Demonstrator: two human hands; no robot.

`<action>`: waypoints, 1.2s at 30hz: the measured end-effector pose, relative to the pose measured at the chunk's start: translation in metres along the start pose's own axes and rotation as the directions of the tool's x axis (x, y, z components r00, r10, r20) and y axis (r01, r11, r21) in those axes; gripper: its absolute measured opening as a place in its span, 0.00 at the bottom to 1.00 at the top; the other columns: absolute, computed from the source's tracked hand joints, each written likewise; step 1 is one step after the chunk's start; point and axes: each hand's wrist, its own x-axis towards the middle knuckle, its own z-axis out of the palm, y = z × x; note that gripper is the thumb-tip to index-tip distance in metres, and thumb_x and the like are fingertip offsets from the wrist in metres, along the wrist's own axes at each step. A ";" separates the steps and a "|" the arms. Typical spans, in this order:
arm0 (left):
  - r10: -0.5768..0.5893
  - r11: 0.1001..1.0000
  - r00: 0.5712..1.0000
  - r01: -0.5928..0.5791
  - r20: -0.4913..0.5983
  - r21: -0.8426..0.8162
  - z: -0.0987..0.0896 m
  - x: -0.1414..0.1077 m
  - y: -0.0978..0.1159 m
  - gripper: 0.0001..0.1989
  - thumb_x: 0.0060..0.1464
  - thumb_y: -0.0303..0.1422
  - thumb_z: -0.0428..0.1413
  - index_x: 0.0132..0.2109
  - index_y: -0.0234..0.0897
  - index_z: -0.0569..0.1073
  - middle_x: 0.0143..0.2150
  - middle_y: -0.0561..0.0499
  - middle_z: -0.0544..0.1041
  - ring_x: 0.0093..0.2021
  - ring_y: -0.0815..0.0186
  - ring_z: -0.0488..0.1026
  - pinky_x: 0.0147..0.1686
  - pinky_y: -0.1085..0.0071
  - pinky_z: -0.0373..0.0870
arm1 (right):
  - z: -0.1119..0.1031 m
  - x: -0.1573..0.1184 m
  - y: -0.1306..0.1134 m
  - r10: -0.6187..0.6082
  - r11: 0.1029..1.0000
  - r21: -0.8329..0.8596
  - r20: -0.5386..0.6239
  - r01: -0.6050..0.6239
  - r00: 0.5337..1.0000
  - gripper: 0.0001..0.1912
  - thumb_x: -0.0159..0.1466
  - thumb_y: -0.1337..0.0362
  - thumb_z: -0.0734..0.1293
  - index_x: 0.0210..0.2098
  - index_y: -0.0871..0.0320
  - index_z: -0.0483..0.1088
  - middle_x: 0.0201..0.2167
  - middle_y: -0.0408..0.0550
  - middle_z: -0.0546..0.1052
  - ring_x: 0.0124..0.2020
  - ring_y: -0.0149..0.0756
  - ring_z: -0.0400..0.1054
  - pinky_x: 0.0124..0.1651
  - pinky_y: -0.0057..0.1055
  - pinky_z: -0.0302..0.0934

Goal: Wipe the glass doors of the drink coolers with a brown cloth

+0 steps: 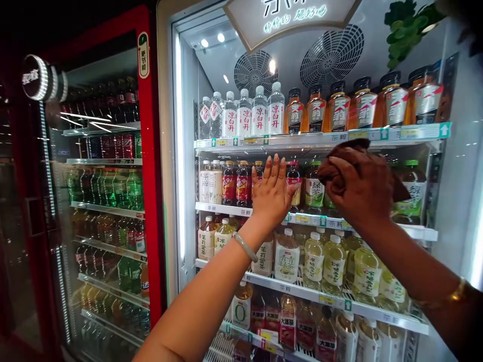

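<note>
My left hand (272,191) lies flat with fingers spread on the glass front of a lit drinks cooler (164,120); a pale bangle (245,247) circles its wrist. To the right, my right hand (364,183) grips a bunched dark brown cloth (332,177) at the glass. Part of the cloth hangs out past the far side of that hand. Behind the glass, both hands overlap the shelf of tea bottles (315,187) and hide some of them. Whether the cloth presses on the glass I cannot tell.
Clear water bottles (260,113) and amber bottles (364,106) fill the top shelf. Pale tea bottles (287,256) stand lower down. At left is a red-framed cooler (153,166) with several shelves of drinks. Green leaves (405,35) show at upper right.
</note>
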 end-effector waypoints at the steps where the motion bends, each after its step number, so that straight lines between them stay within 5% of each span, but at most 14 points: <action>1: 0.005 1.000 1.000 -0.005 -0.004 0.000 0.000 -0.002 -0.004 0.35 0.73 0.47 0.35 0.79 0.39 0.40 0.82 0.49 0.40 0.82 0.60 0.31 0.78 0.41 0.28 | 0.001 -0.010 -0.008 -0.020 1.000 -0.002 0.000 0.020 1.000 0.28 0.66 0.57 0.68 0.65 0.51 0.69 0.68 0.56 0.69 0.69 0.64 0.61 0.74 0.64 0.53; 4: 0.041 0.999 0.999 -0.041 -0.027 0.001 0.000 -0.003 -0.013 0.33 0.74 0.45 0.35 0.79 0.42 0.41 0.82 0.52 0.40 0.81 0.62 0.30 0.78 0.44 0.25 | 0.008 -0.024 -0.038 -0.162 0.987 0.021 0.067 0.161 0.984 0.27 0.66 0.58 0.68 0.64 0.50 0.69 0.67 0.55 0.70 0.69 0.60 0.61 0.76 0.63 0.50; 8: 0.036 0.999 0.998 -0.036 -0.049 0.006 -0.007 0.003 -0.027 0.31 0.74 0.41 0.33 0.79 0.42 0.43 0.82 0.53 0.40 0.81 0.64 0.30 0.78 0.46 0.22 | 0.024 0.012 -0.057 -0.254 0.967 0.065 0.129 0.248 0.959 0.25 0.67 0.59 0.66 0.63 0.50 0.70 0.68 0.52 0.70 0.69 0.57 0.61 0.76 0.62 0.49; 12: 0.027 1.000 0.996 -0.026 -0.084 0.014 -0.015 0.008 -0.058 0.31 0.74 0.42 0.34 0.79 0.41 0.44 0.82 0.52 0.40 0.81 0.62 0.31 0.78 0.45 0.20 | 0.031 0.043 -0.046 -0.126 0.992 0.010 0.083 0.125 0.989 0.27 0.66 0.56 0.67 0.64 0.53 0.70 0.67 0.56 0.70 0.68 0.58 0.62 0.74 0.61 0.52; 15: 0.031 1.000 0.991 -0.032 -0.127 -0.001 -0.016 0.002 -0.084 0.31 0.74 0.41 0.34 0.79 0.39 0.44 0.82 0.50 0.41 0.82 0.61 0.31 0.78 0.45 0.20 | 0.034 0.025 -0.053 0.002 0.997 -0.075 -0.026 -0.004 1.000 0.27 0.67 0.53 0.66 0.63 0.53 0.71 0.66 0.57 0.71 0.67 0.58 0.63 0.70 0.59 0.59; 19: 0.043 0.999 0.989 -0.047 -0.141 -0.028 -0.012 -0.007 -0.107 0.31 0.74 0.40 0.37 0.79 0.39 0.45 0.82 0.49 0.42 0.81 0.61 0.31 0.78 0.45 0.22 | 0.044 0.000 -0.098 -0.110 0.990 -0.093 -0.002 0.109 0.994 0.26 0.66 0.52 0.67 0.61 0.52 0.71 0.65 0.54 0.72 0.68 0.55 0.62 0.73 0.58 0.56; 23: 0.056 0.998 0.989 -0.061 -0.134 -0.033 -0.013 -0.008 -0.120 0.31 0.74 0.39 0.37 0.79 0.38 0.47 0.82 0.48 0.42 0.81 0.60 0.33 0.78 0.45 0.22 | 0.057 0.034 -0.138 -0.181 0.984 0.022 0.136 0.179 0.974 0.24 0.67 0.56 0.67 0.62 0.50 0.71 0.67 0.52 0.71 0.70 0.51 0.60 0.76 0.57 0.48; 27: 0.039 0.997 0.991 -0.047 -0.130 -0.056 -0.020 -0.006 -0.138 0.31 0.74 0.40 0.38 0.79 0.37 0.47 0.81 0.46 0.44 0.82 0.59 0.35 0.77 0.44 0.22 | 0.059 0.065 -0.140 -0.003 1.000 -0.005 0.113 0.004 0.994 0.26 0.68 0.55 0.67 0.64 0.53 0.70 0.68 0.54 0.69 0.71 0.52 0.59 0.76 0.57 0.48; 31: 0.022 0.996 0.992 -0.033 -0.125 -0.083 -0.023 -0.012 -0.157 0.31 0.73 0.39 0.39 0.78 0.37 0.48 0.81 0.46 0.44 0.81 0.58 0.35 0.77 0.45 0.22 | 0.057 0.033 -0.147 0.091 0.993 -0.075 0.041 -0.087 0.995 0.26 0.68 0.54 0.67 0.64 0.52 0.70 0.69 0.54 0.68 0.72 0.53 0.57 0.76 0.57 0.49; 36: 0.049 0.992 0.990 -0.064 -0.130 -0.110 -0.021 -0.020 -0.170 0.31 0.74 0.38 0.38 0.78 0.36 0.48 0.81 0.46 0.45 0.81 0.59 0.35 0.77 0.45 0.21 | 0.075 0.013 -0.193 -0.119 0.992 -0.032 0.121 0.124 0.985 0.25 0.67 0.54 0.68 0.62 0.48 0.70 0.69 0.49 0.69 0.72 0.51 0.57 0.77 0.59 0.48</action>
